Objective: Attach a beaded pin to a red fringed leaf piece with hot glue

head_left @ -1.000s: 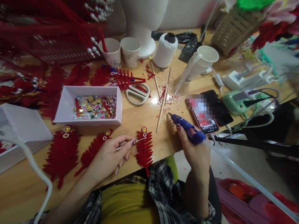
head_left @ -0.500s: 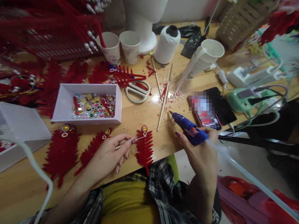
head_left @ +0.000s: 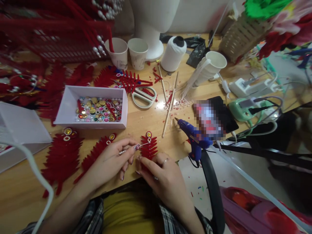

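Observation:
Between finger and thumb, my left hand (head_left: 122, 151) pinches a thin pin with its tip at the gems of a red feather-shaped piece (head_left: 149, 148). Small pearls lie against its fingers. My right hand (head_left: 163, 175) has its fingers closed on the lower part of that same piece. A yellow gem and a small ring sit at the top of the piece. The blue glue gun (head_left: 195, 136) rests at the table's edge, right of my right hand. To the left lie two more red pieces with yellow gems, one large (head_left: 63, 159) and one slimmer (head_left: 94, 156).
A white box (head_left: 90, 125) holds gems and pearls. Behind stand scissors (head_left: 143, 105), paper cups (head_left: 138, 55), a thread spool (head_left: 173, 55) and wooden sticks (head_left: 168, 118). Phones (head_left: 225, 113), power strips (head_left: 253, 87) and cables lie right; a white cable (head_left: 34, 169) crosses the left front.
My right hand has let go of the glue gun and moved left onto the red piece's lower part. The glue gun now rests at the table edge. My left hand has barely moved.

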Motion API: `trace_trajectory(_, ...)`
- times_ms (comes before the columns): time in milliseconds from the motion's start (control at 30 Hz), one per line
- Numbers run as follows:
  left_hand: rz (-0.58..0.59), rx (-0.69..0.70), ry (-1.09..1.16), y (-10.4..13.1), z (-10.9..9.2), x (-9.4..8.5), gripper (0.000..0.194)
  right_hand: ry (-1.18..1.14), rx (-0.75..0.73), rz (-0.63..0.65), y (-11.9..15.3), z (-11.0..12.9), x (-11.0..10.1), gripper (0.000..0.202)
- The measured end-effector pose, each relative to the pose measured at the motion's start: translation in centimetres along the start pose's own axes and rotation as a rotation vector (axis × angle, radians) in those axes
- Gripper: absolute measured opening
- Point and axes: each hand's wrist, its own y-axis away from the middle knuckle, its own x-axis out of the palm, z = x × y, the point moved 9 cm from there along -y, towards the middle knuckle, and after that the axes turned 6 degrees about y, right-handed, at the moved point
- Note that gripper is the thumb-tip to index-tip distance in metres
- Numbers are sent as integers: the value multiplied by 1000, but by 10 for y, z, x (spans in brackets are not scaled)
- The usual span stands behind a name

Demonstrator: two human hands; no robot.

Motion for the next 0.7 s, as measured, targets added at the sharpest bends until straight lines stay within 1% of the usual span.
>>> trace_trajectory(67,11,0,3,-1,1,0,32,17,7,-15,-4,-3,12,26)
trace_trajectory(100,15,6,7,0,0,-1,32,21,13,-16,-4,-4,15,26)
trace_trajectory(300,13,17,30,3,-2,-2,32,14,18,-38,-1,-6,12,22)
trace_trajectory(500,-8,17,53,5,0,-8,35,-19,38,-26,-4,-7,15,22)
trace_trajectory(533,-9,22,56,6,0,-9,35,-34,34,-29,-3,-7,13,21)
trace_trajectory(600,-10,23,72,10,1,-10,36,-53,45,-67,1,-10,1,15)
trace_trajectory(633,-21,18,86,13,2,-11,36,-51,67,-100,4,-13,-8,18)
trace_trajectory(700,-52,-3,121,19,4,-14,37,-18,151,-187,14,-27,-30,37)
